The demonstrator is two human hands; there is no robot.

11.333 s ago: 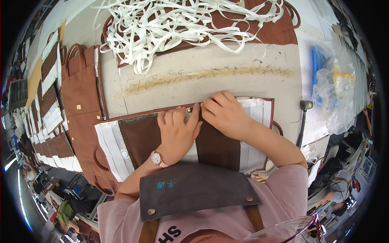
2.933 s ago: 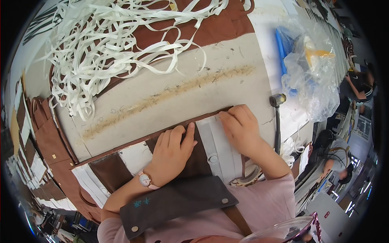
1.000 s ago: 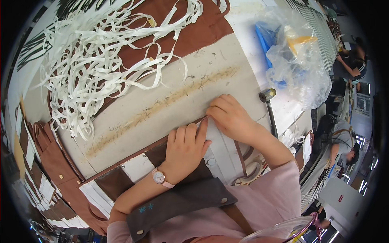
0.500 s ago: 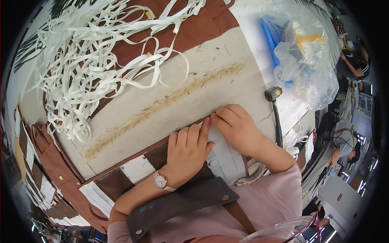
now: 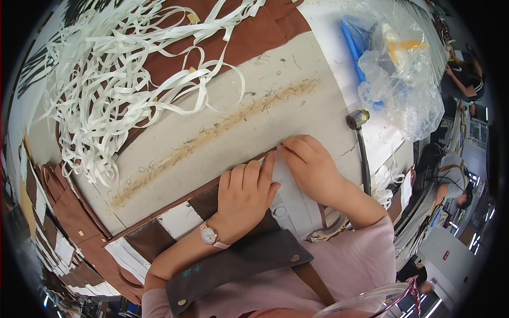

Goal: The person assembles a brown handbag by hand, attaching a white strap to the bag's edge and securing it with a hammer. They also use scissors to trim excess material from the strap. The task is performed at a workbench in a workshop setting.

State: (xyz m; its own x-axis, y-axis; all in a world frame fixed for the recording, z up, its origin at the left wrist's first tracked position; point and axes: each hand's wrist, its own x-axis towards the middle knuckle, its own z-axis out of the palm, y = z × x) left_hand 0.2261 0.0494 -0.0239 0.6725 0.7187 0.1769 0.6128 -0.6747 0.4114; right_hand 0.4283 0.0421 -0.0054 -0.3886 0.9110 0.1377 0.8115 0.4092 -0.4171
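Observation:
Across my lap side of the table lies a brown-edged panel [image 5: 172, 222] with dark brown and white patches and small metal studs. My left hand [image 5: 241, 193], with a watch at the wrist, presses flat on it, the index finger stretched toward the far edge. My right hand [image 5: 307, 164] pinches that brown edge just beyond the left index fingertip. What lies between the right fingertips is partly hidden. A light grey-white part [image 5: 289, 199] of the panel, with a round disc on it, shows between the hands.
White ribbon-like strips [image 5: 111, 90] lie tangled over brown pieces [image 5: 249, 42] at the far left. A hammer [image 5: 362, 153] rests right of my right hand, near clear plastic bags [image 5: 403, 79]. More brown pieces [image 5: 79, 212] are stacked at left. Other people work at far right.
My hands stay almost in place at the panel's edge, with only a slight shift of the fingers. The view has moved a little.

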